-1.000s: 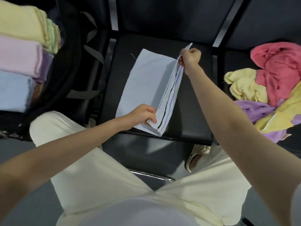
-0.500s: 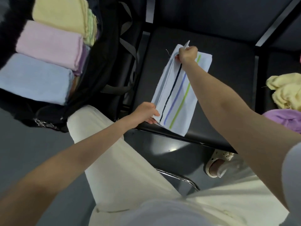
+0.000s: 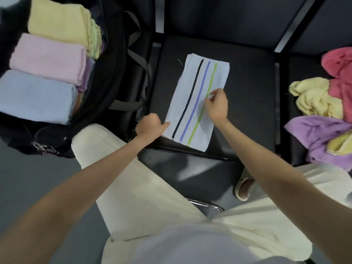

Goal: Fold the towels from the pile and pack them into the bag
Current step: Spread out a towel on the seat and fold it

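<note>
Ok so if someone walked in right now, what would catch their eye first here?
Probably the striped towel, lying folded long and narrow on the black seat in the middle, with the left hand at its near left edge and the right hand on its right side. Next, the folded pastel towels stacked in the open black bag on the left, and the crumpled pile of pink, yellow and purple towels on the right.

Black padded seats [image 3: 247, 103] (joined row), grey floor [image 3: 28, 180].
</note>
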Available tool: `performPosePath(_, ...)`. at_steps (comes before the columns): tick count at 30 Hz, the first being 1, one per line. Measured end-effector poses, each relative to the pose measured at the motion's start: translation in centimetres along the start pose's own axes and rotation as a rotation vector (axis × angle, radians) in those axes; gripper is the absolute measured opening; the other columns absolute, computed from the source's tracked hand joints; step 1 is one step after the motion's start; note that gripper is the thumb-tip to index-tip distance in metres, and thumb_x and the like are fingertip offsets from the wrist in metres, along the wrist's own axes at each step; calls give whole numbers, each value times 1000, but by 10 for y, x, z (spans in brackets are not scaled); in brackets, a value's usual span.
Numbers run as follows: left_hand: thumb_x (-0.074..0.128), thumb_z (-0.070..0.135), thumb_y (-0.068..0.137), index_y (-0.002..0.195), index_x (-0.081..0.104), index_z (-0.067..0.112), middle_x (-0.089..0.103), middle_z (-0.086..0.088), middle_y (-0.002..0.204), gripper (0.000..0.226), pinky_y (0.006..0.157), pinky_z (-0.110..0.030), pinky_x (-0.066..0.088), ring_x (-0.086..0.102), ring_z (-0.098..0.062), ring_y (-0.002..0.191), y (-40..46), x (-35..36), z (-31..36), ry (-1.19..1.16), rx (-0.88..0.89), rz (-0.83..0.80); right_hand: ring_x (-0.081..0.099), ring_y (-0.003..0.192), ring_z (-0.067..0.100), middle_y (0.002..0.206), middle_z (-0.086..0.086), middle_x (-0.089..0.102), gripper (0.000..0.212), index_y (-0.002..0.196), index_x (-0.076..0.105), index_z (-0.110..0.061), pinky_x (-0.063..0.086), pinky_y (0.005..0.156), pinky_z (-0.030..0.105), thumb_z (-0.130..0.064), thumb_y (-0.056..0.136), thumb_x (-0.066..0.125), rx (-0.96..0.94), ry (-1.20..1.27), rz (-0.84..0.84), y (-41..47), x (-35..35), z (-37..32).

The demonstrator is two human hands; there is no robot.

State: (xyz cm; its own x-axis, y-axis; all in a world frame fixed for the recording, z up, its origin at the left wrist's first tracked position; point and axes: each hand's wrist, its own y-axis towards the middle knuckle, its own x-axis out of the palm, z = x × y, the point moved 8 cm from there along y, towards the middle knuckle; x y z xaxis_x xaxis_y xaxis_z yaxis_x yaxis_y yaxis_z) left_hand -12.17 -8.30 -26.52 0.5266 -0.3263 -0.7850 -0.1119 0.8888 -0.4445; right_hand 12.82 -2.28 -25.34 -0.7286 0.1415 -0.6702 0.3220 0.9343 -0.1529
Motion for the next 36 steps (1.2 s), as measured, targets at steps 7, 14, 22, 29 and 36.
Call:
performPosePath(7, 72, 36, 83, 81, 60, 11, 61, 0, 77, 28, 63, -28, 41, 60, -22, 77, -10, 17, -3, -60, -26, 50, 50, 90, 21, 105, 9, 49, 38, 98, 47, -5, 43, 74, 29, -28, 81, 72, 105, -130, -26, -94, -11, 51)
performPosePath(14, 70, 30, 84, 70, 53, 11, 60, -7, 76, 29, 64, -31, 44, 58, -29, 75, -38, 35, -2, -32, -70, 11, 45, 98, 23, 91, 14, 57, 37, 73, 52, -8, 38, 69, 31, -40, 84, 67, 199, -230, -102, -130, -9, 81)
performPosePath(22, 58, 12, 86, 88, 55, 7, 61, -9, 75, 6, 63, -28, 49, 62, -23, 59, -70, 59, -7, -440, -253, -269, 57, 48, 21, 70, 15, 57, 25, 64, 46, -10, 45, 48, 29, -13, 84, 62, 433, 212, -215, -147, -26, 85)
performPosePath(29, 50, 9, 93, 86, 58, 8, 68, -6, 66, 10, 56, -24, 54, 64, -11, 50, -74, 34, 18, -929, -378, -334, 54, 45, 10, 70, 3, 64, 16, 104, 59, -13, 43, 43, 20, -9, 88, 58, 490, 675, -153, -138, -55, 54)
performPosePath(36, 47, 8, 95, 102, 56, 1, 68, -13, 94, 14, 86, -30, 53, 68, -19, 79, -36, 27, 51, -1459, -566, -374, 66, 66, 22, 75, 18, 65, 9, 86, 53, 6, 57, 65, 25, 5, 83, 62, 693, 1040, -116, -97, -41, 32)
